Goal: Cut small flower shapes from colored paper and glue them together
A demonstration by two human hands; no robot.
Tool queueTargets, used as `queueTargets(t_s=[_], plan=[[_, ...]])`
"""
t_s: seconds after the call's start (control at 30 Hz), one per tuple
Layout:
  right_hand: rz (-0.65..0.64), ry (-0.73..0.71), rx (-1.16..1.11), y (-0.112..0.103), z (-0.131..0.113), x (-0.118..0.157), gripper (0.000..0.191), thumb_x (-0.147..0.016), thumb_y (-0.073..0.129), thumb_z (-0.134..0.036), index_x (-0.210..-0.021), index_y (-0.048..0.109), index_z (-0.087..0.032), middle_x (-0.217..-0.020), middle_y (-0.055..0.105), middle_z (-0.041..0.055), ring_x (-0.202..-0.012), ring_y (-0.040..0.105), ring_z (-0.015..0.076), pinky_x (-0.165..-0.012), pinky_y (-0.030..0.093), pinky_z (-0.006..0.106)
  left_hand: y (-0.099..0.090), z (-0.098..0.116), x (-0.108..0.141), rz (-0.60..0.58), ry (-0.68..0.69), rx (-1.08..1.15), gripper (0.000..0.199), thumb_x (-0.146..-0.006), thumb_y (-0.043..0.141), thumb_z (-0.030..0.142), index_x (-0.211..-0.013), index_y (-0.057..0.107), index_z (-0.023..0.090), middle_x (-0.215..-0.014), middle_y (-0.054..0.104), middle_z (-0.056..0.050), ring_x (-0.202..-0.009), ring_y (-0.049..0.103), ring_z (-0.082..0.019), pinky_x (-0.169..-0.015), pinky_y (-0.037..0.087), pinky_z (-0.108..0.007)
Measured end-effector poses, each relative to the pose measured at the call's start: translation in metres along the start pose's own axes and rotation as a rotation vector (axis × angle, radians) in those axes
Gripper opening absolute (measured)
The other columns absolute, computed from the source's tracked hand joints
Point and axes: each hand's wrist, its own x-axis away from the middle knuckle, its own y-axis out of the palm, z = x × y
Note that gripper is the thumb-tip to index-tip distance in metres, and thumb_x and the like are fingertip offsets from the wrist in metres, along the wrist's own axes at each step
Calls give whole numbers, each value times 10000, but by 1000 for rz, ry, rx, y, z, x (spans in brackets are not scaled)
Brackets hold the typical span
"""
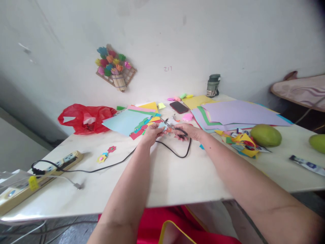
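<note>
Near the middle of the white table, my left hand (pixel 153 133) pinches a small light blue paper piece (pixel 162 126). My right hand (pixel 189 131) is closed round the dark handles of a pair of scissors (pixel 180 130), whose blades point left toward the paper. Under and behind both hands lie coloured paper scraps (pixel 139 133). A black cable (pixel 177 155) loops on the table below my hands. Small paper flowers in red and yellow (pixel 101 158) lie to the left.
Coloured sheets (pixel 233 112) lie at the right, with a phone (pixel 179 107) and a flask (pixel 213 85) behind. A red bag (pixel 83 118) and power strip (pixel 68 161) are left. Scraps (pixel 243 144), a green mango (pixel 266 135) and a tube (pixel 307 165) lie right.
</note>
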Motion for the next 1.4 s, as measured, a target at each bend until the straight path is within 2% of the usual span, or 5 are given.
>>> queueTargets(t_s=[0.23, 0.4, 0.7, 1.2, 1.4], plan=[[7, 2, 21, -3, -1, 3, 238, -784, 653, -331, -686, 536, -148, -492, 569, -24, -348, 469, 56, -292, 283, 159, 1, 4, 3, 21, -8, 20, 312, -564, 802, 117, -680, 514, 147, -561, 547, 32, -537, 568, -77, -454, 352, -162], [6, -3, 1, -2, -2, 3, 244, -796, 638, -334, -676, 538, -146, -489, 564, -20, -348, 465, 55, -292, 278, 160, 1, 4, 3, 22, -24, 33, 310, -592, 806, 154, -639, 499, 146, -586, 580, 8, -494, 521, -51, -438, 350, -157], [30, -78, -94, 0, 7, -3, 308, -818, 608, -421, -702, 535, -146, -567, 601, 7, -403, 512, 73, -316, 305, 173, 1, -1, 0, 72, -38, 128, 243, -622, 806, 183, -705, 585, 123, -667, 621, -1, -578, 612, -85, -544, 492, -187], [13, -104, -99, 2, 11, -6, 312, -813, 595, -452, -750, 535, -152, -593, 598, 1, -432, 529, 82, -350, 324, 178, 5, 0, 1, 7, -34, 166, 191, -702, 748, 175, -769, 577, 122, -623, 645, -18, -481, 589, -82, -518, 511, -191], [-17, -137, -94, 1, 17, -10, 323, -833, 573, -468, -763, 533, -155, -616, 608, 4, -451, 544, 84, -354, 331, 175, 3, -2, 0, -21, -26, 141, 211, -694, 755, 209, -795, 596, 113, -706, 693, -56, -557, 650, -113, -576, 532, -211]])
